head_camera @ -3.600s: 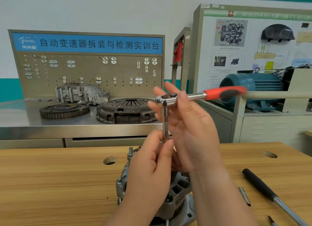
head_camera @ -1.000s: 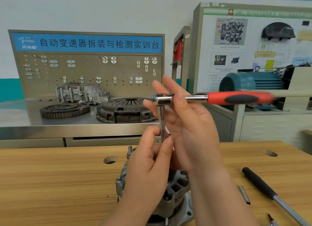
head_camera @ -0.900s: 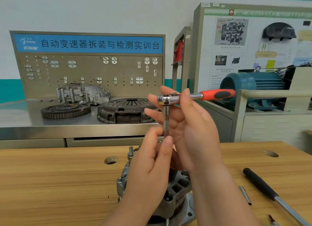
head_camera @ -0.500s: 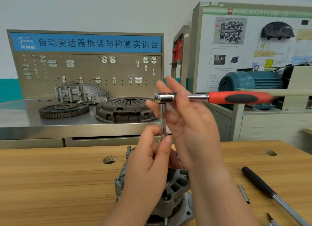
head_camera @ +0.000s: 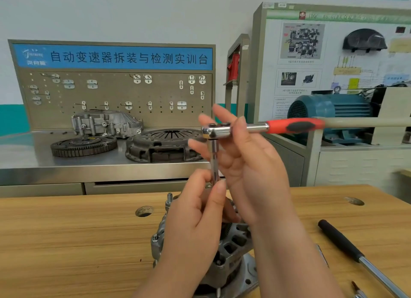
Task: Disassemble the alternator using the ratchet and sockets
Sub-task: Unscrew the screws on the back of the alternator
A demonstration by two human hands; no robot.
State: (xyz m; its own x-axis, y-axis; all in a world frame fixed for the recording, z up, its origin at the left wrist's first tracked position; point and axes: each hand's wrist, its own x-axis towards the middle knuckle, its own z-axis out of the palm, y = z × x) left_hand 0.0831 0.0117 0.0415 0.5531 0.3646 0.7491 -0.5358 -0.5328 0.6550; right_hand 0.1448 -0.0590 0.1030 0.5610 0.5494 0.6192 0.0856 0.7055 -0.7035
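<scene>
Ratchet (head_camera: 258, 128) handle swung back out to the right and level, after pointing far-right just under a second ago; barely moved in the last half second. Reads as repeated loosening strokes on a fastener atop the alternator (head_camera: 233, 248), standing near centre on the desk (head_camera: 66, 242); fastener itself hidden, nothing visibly off yet. Right hand (head_camera: 251, 170) raised, fingers straight behind ratchet head, thumb clamping the neck. Left hand (head_camera: 195, 226) below, thumb and forefinger pinching the vertical extension bar (head_camera: 214, 159) low down.
</scene>
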